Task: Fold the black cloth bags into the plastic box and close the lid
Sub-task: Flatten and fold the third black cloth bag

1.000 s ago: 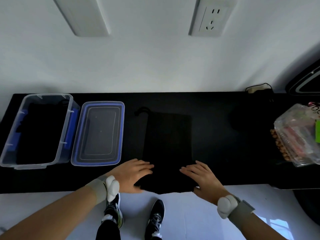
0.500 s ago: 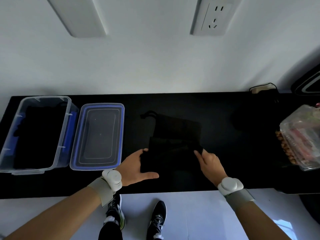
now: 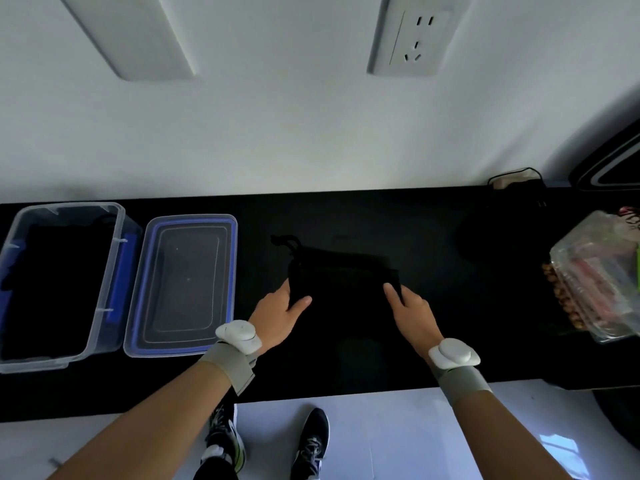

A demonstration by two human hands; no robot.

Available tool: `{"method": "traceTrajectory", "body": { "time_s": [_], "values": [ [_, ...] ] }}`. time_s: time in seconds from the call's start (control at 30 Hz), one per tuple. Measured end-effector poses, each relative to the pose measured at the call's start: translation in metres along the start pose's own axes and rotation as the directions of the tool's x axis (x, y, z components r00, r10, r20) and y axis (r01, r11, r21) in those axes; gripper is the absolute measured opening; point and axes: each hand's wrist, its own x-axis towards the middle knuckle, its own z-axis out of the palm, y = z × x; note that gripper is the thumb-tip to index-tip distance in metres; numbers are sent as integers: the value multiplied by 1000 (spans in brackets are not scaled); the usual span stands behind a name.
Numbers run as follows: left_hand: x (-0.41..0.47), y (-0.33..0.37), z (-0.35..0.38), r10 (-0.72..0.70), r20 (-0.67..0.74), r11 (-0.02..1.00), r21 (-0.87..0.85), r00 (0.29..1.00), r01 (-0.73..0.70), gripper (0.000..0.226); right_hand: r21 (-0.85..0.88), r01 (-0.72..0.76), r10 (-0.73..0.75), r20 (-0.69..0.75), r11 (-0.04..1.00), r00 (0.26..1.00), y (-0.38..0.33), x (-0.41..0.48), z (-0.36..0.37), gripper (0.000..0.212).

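A black drawstring cloth bag (image 3: 341,278) lies on the black table (image 3: 433,323), folded over on itself, its cord at the upper left. My left hand (image 3: 277,315) pinches its left edge between thumb and fingers. My right hand (image 3: 410,311) pinches its right edge the same way. The clear plastic box (image 3: 104,296) stands at the far left with dark cloth inside. Its blue-rimmed lid (image 3: 183,285) lies flat beside the box, on its right.
A clear plastic package of snacks (image 3: 599,278) sits at the table's right end. A dark pile (image 3: 485,237) and a small bag (image 3: 516,178) lie at the back right. A wall with a socket (image 3: 412,39) rises behind the table.
Both hands took hold of the bag's near end at the table's front edge and carried it away from me, folding the bag over itself. The bag now looks shorter.
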Motion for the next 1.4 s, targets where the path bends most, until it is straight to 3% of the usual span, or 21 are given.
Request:
{"method": "traceTrajectory", "body": {
  "time_s": [0.1, 0.2, 0.3, 0.47, 0.53, 0.6, 0.67, 0.73, 0.8, 0.87, 0.9, 1.0, 1.07, 1.23, 1.4],
  "values": [
    [-1, 7, 12, -67, -141, 998, -22, 988, 64, 50, -84, 5, -5, -6, 996, 1000, 2, 2, 3, 32],
    [-1, 8, 20, -115, -182, 993, -28, 977, 111, 46, -259, 21, -38, -58, 966, 998, 2, 5, 9, 38],
    [-1, 8, 21, -149, -193, 989, -5, 970, 151, 48, -552, 1, -105, -157, 834, 982, 2, 3, 18, 48],
    [-5, 19, 26, -193, -311, 981, -38, 931, 191, 45, -743, -28, -147, -169, 669, 975, -7, -1, 25, 45],
    [-14, 27, 28, -111, -443, 992, 9, 890, 129, 47, -737, -35, -132, -168, 675, 977, -8, 2, 26, 45],
    [-19, 26, 31, 182, -530, 962, 270, 828, -39, 53, -722, -42, -122, -173, 690, 977, -8, 4, 25, 45],
    [-18, 19, 32, 462, -440, 831, 519, 770, -202, 54, -720, -35, -123, -166, 694, 978, -9, 6, 25, 45],
    [-14, 15, 35, 573, -231, 689, 655, 786, -310, 52, -717, -22, -131, -157, 697, 979, -9, 5, 24, 45],
    [-11, 11, 38, 517, -104, 628, 720, 849, -295, 54, -673, 3, -135, -144, 740, 980, -5, 6, 23, 45],
    [-9, 9, 40, 391, -79, 670, 707, 917, -225, 58, -583, 46, -170, -159, 811, 973, 0, 4, 22, 45],
    [-9, 7, 41, 341, -71, 693, 693, 937, -200, 60, -541, 131, -257, -164, 831, 952, 3, 2, 23, 42],
    [-8, 4, 43, 319, -55, 716, 668, 946, -202, 63, -502, 428, -550, -118, 752, 827, 11, -1, 25, 18],
    [-8, 5, 40, 331, -73, 743, 635, 941, -212, 63, -450, 492, -581, -75, 745, 811, 8, -2, 23, 9],
    [-5, 8, 32, 321, -156, 788, 590, 934, -172, 60, -443, 388, -481, -116, 808, 869, -4, 0, 20, 10],
    [0, 15, 31, 284, -191, 770, 629, 940, -106, 60, -369, 195, -275, -178, 909, 945, -4, 12, 31, 30]
  ]
}}
